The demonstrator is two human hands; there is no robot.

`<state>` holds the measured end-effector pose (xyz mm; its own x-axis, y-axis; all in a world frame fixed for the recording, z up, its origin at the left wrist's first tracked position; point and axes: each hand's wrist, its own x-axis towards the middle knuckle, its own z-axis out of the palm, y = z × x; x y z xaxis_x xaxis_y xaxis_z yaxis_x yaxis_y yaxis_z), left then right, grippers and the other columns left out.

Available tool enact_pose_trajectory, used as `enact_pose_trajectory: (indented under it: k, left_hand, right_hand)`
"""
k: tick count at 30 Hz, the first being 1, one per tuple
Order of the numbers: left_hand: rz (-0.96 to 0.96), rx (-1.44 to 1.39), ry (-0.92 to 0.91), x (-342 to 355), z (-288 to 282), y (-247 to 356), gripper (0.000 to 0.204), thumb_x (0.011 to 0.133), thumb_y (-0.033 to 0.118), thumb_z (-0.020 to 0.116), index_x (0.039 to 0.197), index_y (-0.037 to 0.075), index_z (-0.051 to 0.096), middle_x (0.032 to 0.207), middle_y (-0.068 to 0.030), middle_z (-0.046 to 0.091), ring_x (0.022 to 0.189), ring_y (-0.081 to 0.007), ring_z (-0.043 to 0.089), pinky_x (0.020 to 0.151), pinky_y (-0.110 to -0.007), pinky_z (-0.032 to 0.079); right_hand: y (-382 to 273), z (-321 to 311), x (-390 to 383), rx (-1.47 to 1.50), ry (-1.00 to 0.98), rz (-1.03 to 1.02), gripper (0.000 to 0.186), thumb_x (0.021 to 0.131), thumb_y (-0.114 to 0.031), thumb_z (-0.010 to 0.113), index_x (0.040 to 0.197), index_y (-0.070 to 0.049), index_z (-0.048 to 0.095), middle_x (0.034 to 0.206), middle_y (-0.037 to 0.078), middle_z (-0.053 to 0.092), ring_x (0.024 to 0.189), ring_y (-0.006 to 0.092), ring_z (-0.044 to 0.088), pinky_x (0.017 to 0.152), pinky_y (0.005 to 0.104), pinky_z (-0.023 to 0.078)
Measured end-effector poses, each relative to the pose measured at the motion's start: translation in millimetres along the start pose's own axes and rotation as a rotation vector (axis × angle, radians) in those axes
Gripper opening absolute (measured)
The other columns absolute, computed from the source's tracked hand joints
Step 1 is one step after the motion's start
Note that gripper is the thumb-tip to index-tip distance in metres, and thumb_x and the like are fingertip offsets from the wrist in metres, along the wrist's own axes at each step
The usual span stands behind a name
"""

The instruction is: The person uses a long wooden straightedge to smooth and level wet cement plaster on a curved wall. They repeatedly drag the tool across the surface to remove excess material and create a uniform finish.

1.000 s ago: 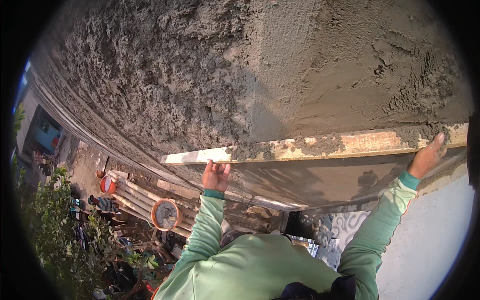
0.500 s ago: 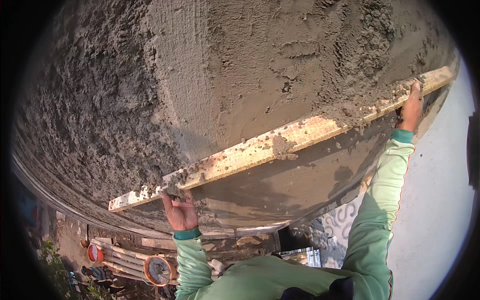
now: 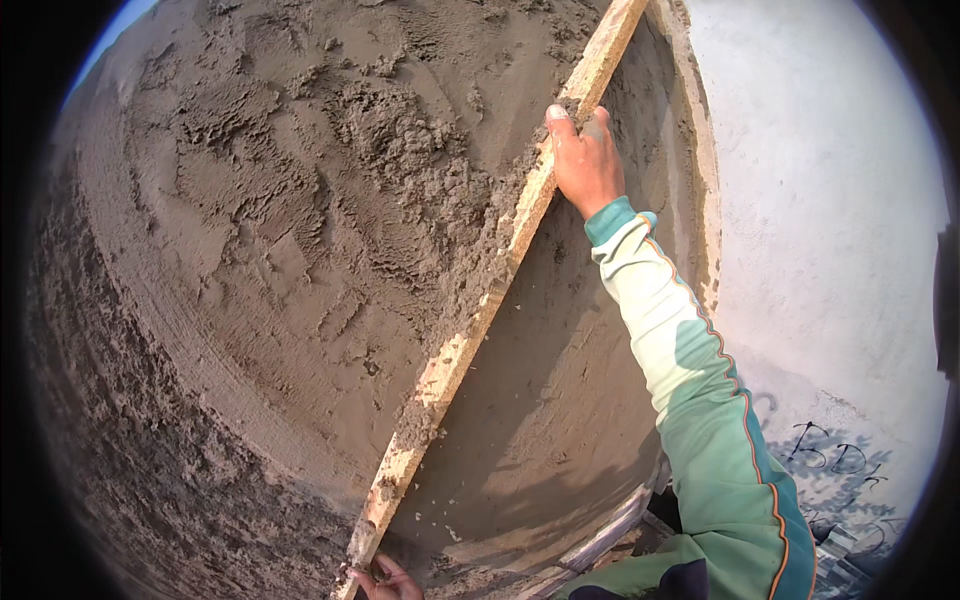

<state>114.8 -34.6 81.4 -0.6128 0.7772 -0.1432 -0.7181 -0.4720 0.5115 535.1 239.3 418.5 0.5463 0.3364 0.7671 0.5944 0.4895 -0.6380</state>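
I'm holding a long, narrow, straight pale-yellow wooden board (image 3: 447, 368), splotched with grey-brown mortar (image 3: 413, 426). It slants across the grey-brown mortar-coated wall (image 3: 540, 400), upper part near the wall's right edge and running out of view, lower end farther left. Mortar left of board: rough, ridged, crumbly lumps (image 3: 415, 150) against the wood higher up. Right of board: flatter, smoother, partly shaded.

Two walls: one mortar-covered wall (image 3: 300, 280) and, past its right edge, one pale wall (image 3: 810, 200). Two hands: one right hand (image 3: 588, 165) near the mortar-covered wall's right edge, one left hand (image 3: 393, 583) toward its lower edge. One long wooden board (image 3: 451, 366); one green sleeve (image 3: 703, 420).
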Motion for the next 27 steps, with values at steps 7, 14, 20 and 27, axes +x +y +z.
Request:
enact_pose_trajectory:
  k: [7, 14, 20, 27]
  left_hand:
    - [0.198, 0.180, -0.114, 36.6, -50.5, -10.1, 0.040, 0.093, 0.032, 0.058, 0.121, 0.003, 0.051, 0.102, -0.0060, 0.058, 0.084, -0.0118, 0.057, 0.064, -0.017, 0.051]
    - [0.855, 1.236, 0.105, 17.1, -139.0, 10.5, 0.069, 0.087, 0.037, 0.062, 0.139, 0.003, 0.032, 0.127, -0.0248, 0.046, 0.120, -0.0426, 0.041, 0.102, -0.049, 0.037]
    - [0.682, 2.211, 0.503, -8.7, -83.9, 38.4, 0.046, 0.088, 0.032, 0.055, 0.128, 0.010, 0.051, 0.128, -0.0226, 0.041, 0.117, -0.0397, 0.041, 0.099, -0.047, 0.036]
    - [1.663, 1.756, 0.366, -6.4, 59.8, 51.8, 0.030, 0.082, 0.020, 0.066, 0.108, 0.005, 0.064, 0.118, -0.0216, 0.057, 0.105, -0.0383, 0.055, 0.090, -0.048, 0.044]
  right_hand:
    - [-10.6, -1.6, 21.8, 0.048, -0.053, 0.135, 0.084, 0.089, -0.053, 0.043, 0.138, 0.013, 0.025, 0.122, 0.034, 0.052, 0.115, 0.0434, 0.051, 0.097, 0.0444, 0.040]
    - [26.6, -2.6, -111.5, 0.257, -0.085, 0.168, 0.080, 0.090, -0.046, 0.047, 0.136, 0.014, 0.023, 0.113, 0.033, 0.057, 0.110, 0.0453, 0.054, 0.092, 0.0435, 0.042]
    - [26.5, -11.4, -133.3, 0.141, -0.137, 0.164, 0.079, 0.089, -0.042, 0.050, 0.135, 0.016, 0.020, 0.109, 0.034, 0.057, 0.104, 0.0459, 0.056, 0.088, 0.0456, 0.044]
    - [1.7, 9.4, 50.5, 0.145, -0.076, 0.080, 0.081, 0.085, -0.048, 0.048, 0.127, 0.019, 0.029, 0.114, 0.037, 0.054, 0.109, 0.0457, 0.054, 0.093, 0.0438, 0.042]
